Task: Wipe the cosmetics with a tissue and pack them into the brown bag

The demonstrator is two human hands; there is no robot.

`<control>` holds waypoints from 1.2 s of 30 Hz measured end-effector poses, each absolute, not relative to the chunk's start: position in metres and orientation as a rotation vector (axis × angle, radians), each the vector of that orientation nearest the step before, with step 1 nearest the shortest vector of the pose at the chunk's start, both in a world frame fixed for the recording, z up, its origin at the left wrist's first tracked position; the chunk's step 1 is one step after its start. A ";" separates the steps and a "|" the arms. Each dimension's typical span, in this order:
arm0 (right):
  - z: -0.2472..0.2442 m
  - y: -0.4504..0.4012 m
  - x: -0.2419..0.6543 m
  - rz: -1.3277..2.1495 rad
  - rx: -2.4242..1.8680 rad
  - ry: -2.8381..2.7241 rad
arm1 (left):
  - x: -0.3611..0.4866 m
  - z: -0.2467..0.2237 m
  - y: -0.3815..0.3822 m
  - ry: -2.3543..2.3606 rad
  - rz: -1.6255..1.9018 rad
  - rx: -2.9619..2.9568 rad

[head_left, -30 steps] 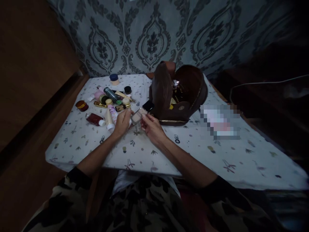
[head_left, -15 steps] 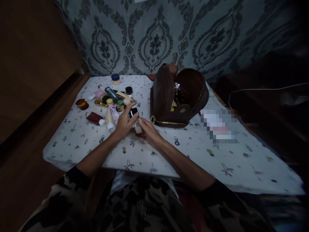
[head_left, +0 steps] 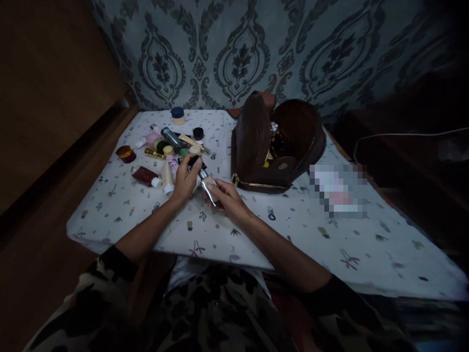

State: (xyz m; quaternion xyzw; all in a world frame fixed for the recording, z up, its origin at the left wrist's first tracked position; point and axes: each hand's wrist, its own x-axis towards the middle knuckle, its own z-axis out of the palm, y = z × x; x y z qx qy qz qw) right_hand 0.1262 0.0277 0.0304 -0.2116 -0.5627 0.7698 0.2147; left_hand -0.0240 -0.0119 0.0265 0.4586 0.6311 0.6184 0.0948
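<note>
Just above the table, my right hand (head_left: 226,196) grips a small foundation bottle (head_left: 210,187), beige inside with a silvery neck. My left hand (head_left: 186,177) is closed around a black cap (head_left: 198,163), which sits just off the bottle's neck. Beneath and behind my left hand lie cosmetics: a cream tube (head_left: 167,177) with a white cap, a bottle of dark red liquid (head_left: 145,176), a gold tube (head_left: 154,153) and a dark green bottle (head_left: 171,140). My fingers hide part of the foundation bottle.
An open brown leather bag (head_left: 252,146) with items inside stands right of my hands. Toward the back is a jar with a blue lid (head_left: 178,115); an amber jar (head_left: 126,154) is at the left. A blurred-out object (head_left: 339,190) lies at the right on the patterned tablecloth (head_left: 293,230).
The black cap has come off the foundation bottle, uncovering its silvery neck. My left hand has drawn slightly left with the cap, while my right hand keeps the bottle.
</note>
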 end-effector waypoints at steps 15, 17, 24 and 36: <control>0.030 0.028 0.124 2.112 -0.704 -1.494 | -0.031 0.025 -0.011 1.918 1.814 1.366; 0.029 0.029 0.123 2.101 -0.717 -1.444 | -0.031 0.026 -0.012 1.943 1.799 1.396; 0.030 0.030 0.124 2.119 -0.696 -1.433 | -0.029 0.026 -0.010 1.848 1.766 1.389; 0.031 0.032 0.126 2.184 -0.692 -1.317 | -0.030 0.028 -0.011 1.762 1.706 1.412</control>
